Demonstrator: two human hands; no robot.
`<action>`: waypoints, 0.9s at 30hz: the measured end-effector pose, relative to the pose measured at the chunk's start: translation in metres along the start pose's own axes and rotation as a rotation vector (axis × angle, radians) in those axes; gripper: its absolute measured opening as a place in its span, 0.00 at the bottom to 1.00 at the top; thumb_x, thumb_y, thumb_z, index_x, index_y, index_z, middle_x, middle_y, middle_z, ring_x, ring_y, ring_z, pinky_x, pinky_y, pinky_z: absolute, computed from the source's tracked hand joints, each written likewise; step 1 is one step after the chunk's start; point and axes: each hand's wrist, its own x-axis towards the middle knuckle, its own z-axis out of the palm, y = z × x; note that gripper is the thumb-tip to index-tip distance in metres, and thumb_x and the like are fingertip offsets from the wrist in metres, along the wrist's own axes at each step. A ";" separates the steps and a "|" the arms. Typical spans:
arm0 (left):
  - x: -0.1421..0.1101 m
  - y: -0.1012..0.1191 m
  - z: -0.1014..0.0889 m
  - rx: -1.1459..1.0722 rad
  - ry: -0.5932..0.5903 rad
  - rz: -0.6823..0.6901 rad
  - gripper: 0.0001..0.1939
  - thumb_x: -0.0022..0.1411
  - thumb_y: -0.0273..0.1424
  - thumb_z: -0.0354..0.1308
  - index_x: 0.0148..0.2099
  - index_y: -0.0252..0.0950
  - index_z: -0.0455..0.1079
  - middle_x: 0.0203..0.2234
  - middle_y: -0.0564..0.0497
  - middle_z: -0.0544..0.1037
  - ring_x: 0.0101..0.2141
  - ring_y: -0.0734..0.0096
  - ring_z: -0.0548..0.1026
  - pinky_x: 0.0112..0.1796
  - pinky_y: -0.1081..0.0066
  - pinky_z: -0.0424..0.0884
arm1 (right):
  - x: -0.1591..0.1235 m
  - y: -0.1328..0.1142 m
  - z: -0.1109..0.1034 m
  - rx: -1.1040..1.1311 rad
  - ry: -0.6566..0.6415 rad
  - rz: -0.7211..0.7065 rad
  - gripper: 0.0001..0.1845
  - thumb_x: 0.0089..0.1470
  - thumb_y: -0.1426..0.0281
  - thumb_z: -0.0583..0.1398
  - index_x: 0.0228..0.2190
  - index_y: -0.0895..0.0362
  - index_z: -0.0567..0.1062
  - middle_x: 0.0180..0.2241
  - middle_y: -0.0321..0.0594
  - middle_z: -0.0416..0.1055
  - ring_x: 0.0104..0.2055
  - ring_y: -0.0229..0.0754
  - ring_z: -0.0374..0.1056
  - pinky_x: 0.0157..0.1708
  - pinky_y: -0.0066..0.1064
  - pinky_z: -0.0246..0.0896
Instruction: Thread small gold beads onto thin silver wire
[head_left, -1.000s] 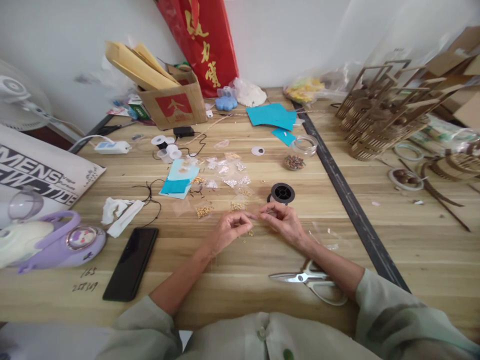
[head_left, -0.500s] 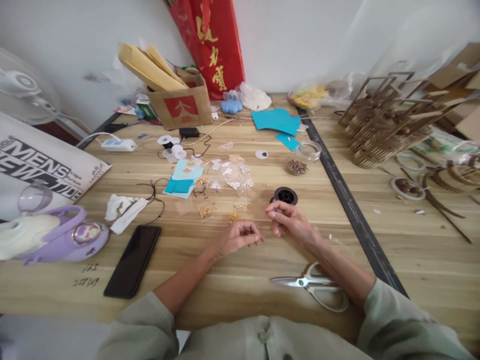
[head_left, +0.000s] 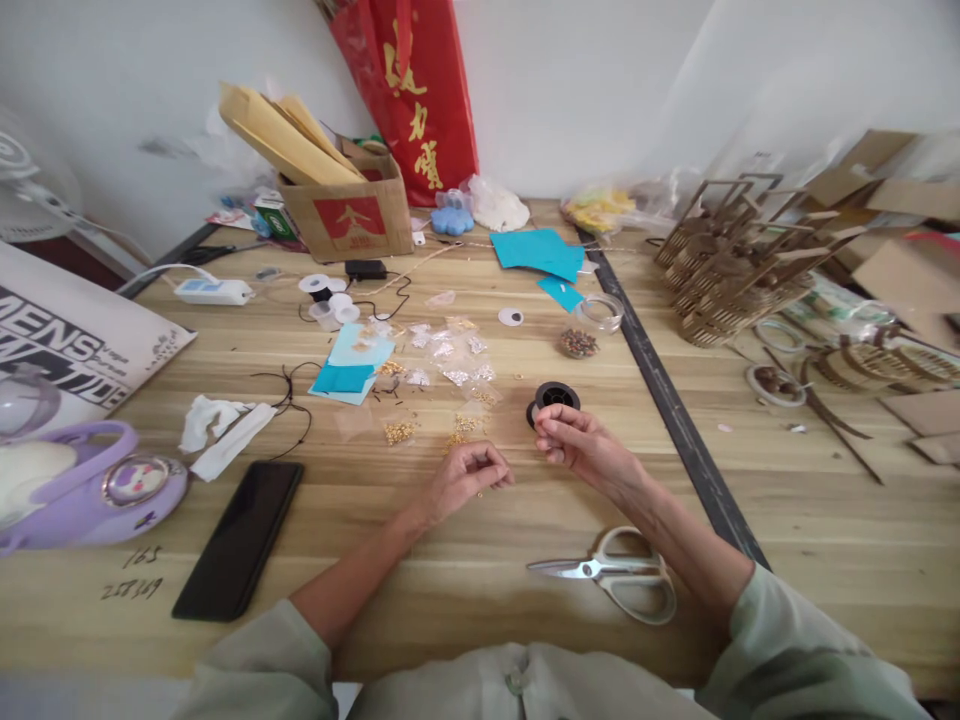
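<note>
My left hand (head_left: pixel 466 476) rests on the wooden table (head_left: pixel 480 560) with its fingers curled into a pinch over a few tiny gold beads; what it holds is too small to make out. My right hand (head_left: pixel 579 442) is lifted slightly, its fingers pinched together just in front of a black spool (head_left: pixel 553 398) of thin cord. Small clear bags of gold beads (head_left: pixel 450 362) lie spread beyond both hands. Loose gold beads (head_left: pixel 399 432) sit to the left of them.
Scissors (head_left: pixel 615 578) lie by my right forearm. A black phone (head_left: pixel 240 538) and a purple toy (head_left: pixel 90 488) are at left. A glass dish of beads (head_left: pixel 579 343), blue paper (head_left: pixel 540 250), a cardboard box (head_left: pixel 349 212), a red bag (head_left: pixel 409 90) and wooden baskets (head_left: pixel 742 262) stand farther back.
My hands, close together a second ago, have drawn apart. The right hand moved up toward the black spool, the left dropped slightly toward me. The camera view shifted a little.
</note>
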 end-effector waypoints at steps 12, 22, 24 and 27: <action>-0.002 0.000 -0.002 0.013 0.021 0.029 0.12 0.54 0.37 0.60 0.29 0.31 0.70 0.27 0.47 0.76 0.29 0.73 0.72 0.32 0.74 0.67 | -0.031 -0.001 -0.001 -1.194 -0.111 -0.300 0.08 0.53 0.68 0.61 0.35 0.59 0.74 0.27 0.36 0.65 0.26 0.34 0.61 0.26 0.26 0.56; 0.000 -0.011 -0.006 -0.017 0.009 0.044 0.13 0.55 0.37 0.60 0.30 0.30 0.70 0.28 0.46 0.77 0.29 0.73 0.73 0.33 0.73 0.68 | -0.039 -0.012 -0.003 -1.256 -0.037 -0.421 0.06 0.57 0.69 0.56 0.32 0.57 0.72 0.37 0.42 0.66 0.27 0.34 0.63 0.26 0.26 0.58; 0.001 -0.012 -0.006 -0.018 0.009 0.046 0.13 0.55 0.37 0.60 0.30 0.30 0.70 0.28 0.46 0.77 0.29 0.73 0.73 0.33 0.73 0.68 | -0.039 -0.016 -0.004 -1.120 -0.002 -0.405 0.07 0.57 0.67 0.56 0.30 0.57 0.72 0.38 0.43 0.68 0.31 0.36 0.65 0.26 0.25 0.60; 0.001 -0.012 -0.005 -0.021 0.012 0.045 0.13 0.55 0.37 0.60 0.30 0.31 0.69 0.28 0.45 0.78 0.29 0.73 0.73 0.32 0.73 0.68 | -0.037 -0.019 -0.001 -0.853 0.017 -0.332 0.09 0.55 0.65 0.58 0.29 0.58 0.72 0.38 0.44 0.70 0.34 0.38 0.66 0.27 0.25 0.62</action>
